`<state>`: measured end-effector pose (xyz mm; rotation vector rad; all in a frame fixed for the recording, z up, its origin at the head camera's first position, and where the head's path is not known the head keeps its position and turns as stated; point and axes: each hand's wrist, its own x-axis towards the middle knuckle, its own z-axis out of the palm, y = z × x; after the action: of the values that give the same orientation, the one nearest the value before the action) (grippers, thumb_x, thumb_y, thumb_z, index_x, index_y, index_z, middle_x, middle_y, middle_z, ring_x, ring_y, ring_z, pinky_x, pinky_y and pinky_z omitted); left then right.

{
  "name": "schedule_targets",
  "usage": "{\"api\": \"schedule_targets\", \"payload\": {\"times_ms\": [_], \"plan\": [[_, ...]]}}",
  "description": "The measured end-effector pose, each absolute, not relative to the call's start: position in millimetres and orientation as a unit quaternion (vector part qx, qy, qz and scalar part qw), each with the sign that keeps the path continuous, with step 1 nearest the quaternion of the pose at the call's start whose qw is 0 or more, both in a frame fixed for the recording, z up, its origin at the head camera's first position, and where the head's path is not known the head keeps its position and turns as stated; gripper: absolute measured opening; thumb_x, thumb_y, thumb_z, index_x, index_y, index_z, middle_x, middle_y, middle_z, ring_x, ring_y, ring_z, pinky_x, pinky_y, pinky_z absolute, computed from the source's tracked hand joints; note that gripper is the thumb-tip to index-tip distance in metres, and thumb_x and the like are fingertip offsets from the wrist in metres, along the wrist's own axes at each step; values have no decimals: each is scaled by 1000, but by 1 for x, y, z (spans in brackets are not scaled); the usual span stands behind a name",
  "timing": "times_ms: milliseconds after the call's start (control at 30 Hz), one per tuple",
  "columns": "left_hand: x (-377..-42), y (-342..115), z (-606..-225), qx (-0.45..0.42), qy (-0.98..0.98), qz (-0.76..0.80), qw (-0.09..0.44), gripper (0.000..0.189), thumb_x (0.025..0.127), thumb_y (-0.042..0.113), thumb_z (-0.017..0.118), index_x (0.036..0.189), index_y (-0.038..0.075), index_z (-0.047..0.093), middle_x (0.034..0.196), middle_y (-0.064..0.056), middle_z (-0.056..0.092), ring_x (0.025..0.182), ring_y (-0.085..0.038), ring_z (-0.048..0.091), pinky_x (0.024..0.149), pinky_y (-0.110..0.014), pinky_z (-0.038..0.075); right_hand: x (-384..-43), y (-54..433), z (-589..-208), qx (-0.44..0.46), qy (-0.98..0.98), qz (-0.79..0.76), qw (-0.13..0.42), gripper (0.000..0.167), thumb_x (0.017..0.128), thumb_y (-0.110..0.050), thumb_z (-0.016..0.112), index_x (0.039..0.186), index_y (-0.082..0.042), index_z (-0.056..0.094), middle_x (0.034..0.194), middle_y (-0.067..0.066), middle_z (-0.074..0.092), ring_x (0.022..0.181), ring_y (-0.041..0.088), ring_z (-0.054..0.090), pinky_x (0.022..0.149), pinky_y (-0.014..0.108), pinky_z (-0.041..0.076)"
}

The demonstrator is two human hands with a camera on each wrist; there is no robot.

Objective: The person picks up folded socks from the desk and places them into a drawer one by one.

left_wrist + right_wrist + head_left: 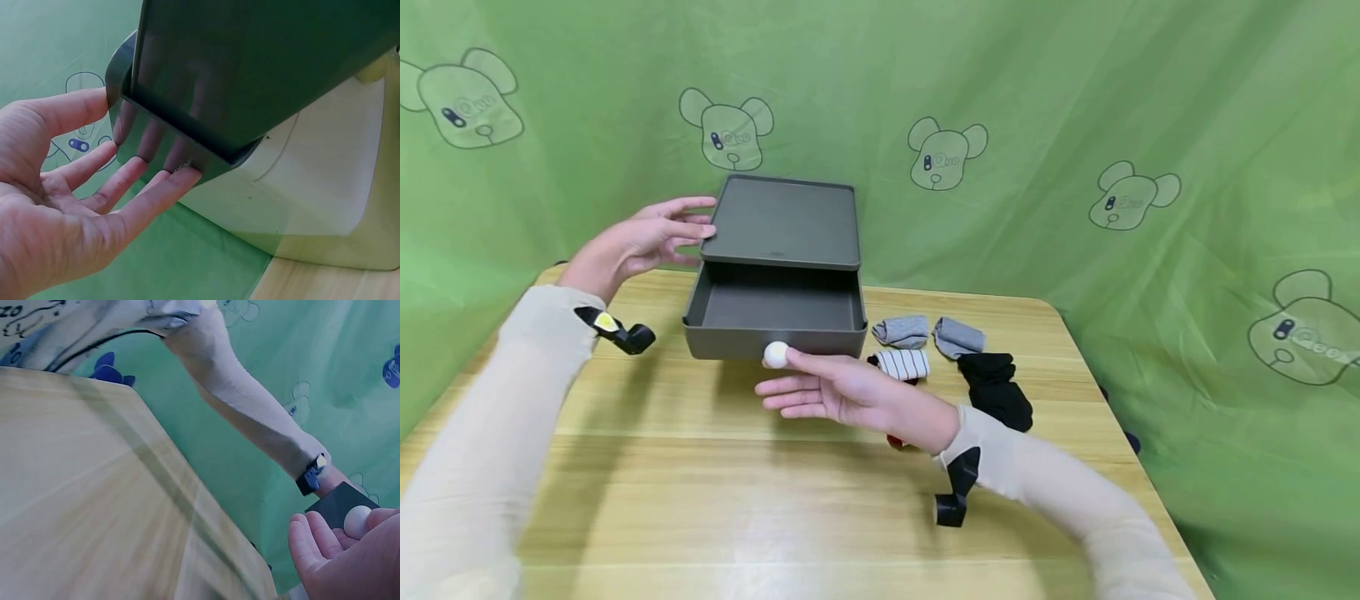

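Note:
A dark grey box (786,221) has its drawer (775,340) pulled partway out, and the visible drawer floor is bare. On the drawer's front is a round white knob (776,354). My right hand (850,392) pinches this knob between thumb and forefinger, the other fingers stretched out below it. At the box's left side, my left hand (651,237) touches the wall with its fingertips, fingers nearly straight. In the left wrist view, the left thumb (75,109) meets the box's edge. The right wrist view shows the knob (357,522) beside the right thumb.
Right of the box lie two grey rolled socks (901,332), a white striped one (904,364) and black ones (996,392). Something red (896,442) shows partly behind my right wrist. A green curtain (880,67) hangs behind the wooden table (700,500).

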<state>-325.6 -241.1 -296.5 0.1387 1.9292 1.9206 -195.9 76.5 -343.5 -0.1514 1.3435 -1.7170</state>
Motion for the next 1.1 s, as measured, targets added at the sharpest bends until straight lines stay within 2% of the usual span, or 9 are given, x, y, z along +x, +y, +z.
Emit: {"api": "schedule_targets", "payload": {"times_ms": [200,267,333,467,633,800,967,1100], "plan": [[-327,-242,-295,55,706,672,216,78,103,14,58,165,26,13,171,-17,0,130,-15,46,124,-63,25,-180,81,-347,-68,545,-697,461,45,111,-29,41,148,-3,46,140,27,58,104,19,74,108,37,53],[-327,-242,-295,56,709,668,217,78,103,14,58,165,26,12,171,-18,0,133,-17,43,124,-63,26,-176,81,-348,-69,545,-695,464,46,111,-28,41,149,-1,45,138,25,60,102,17,74,109,38,52],[-327,-242,-295,58,711,666,217,78,103,14,58,165,26,12,171,-18,1,132,-17,44,123,-63,26,-173,82,-348,-74,550,-690,465,47,111,-27,42,150,0,45,137,24,62,101,17,74,111,40,50],[-327,-242,-294,59,712,665,215,78,103,14,58,165,25,12,171,-19,2,118,-8,52,123,-63,27,-169,81,-347,-90,564,-677,465,48,111,-26,44,150,0,47,137,23,64,104,16,73,109,38,53],[-327,-242,-294,59,710,669,212,78,103,13,58,165,25,13,170,-20,3,107,-2,60,123,-64,26,-169,82,-344,-109,572,-666,467,47,110,-26,45,147,3,50,138,24,62,112,22,72,106,36,55],[-327,-242,-296,61,709,670,211,77,103,13,58,165,24,13,169,-20,6,106,-1,60,123,-64,27,-172,87,-333,-140,578,-656,465,44,109,-25,48,137,8,57,124,17,73,106,22,75,102,39,57],[-327,-243,-298,62,709,672,205,76,103,14,58,165,24,15,160,-13,22,109,-2,59,122,-65,27,-183,102,-307,-218,604,-652,403,37,107,-19,50,127,10,62,106,6,78,96,18,75,96,38,60],[-327,-243,-298,65,708,674,202,76,103,14,59,165,24,15,145,-4,33,113,-4,57,122,-65,27,-197,125,-284,-260,652,-639,315,30,104,-12,52,122,7,65,104,6,77,94,19,74,93,36,61]]}}
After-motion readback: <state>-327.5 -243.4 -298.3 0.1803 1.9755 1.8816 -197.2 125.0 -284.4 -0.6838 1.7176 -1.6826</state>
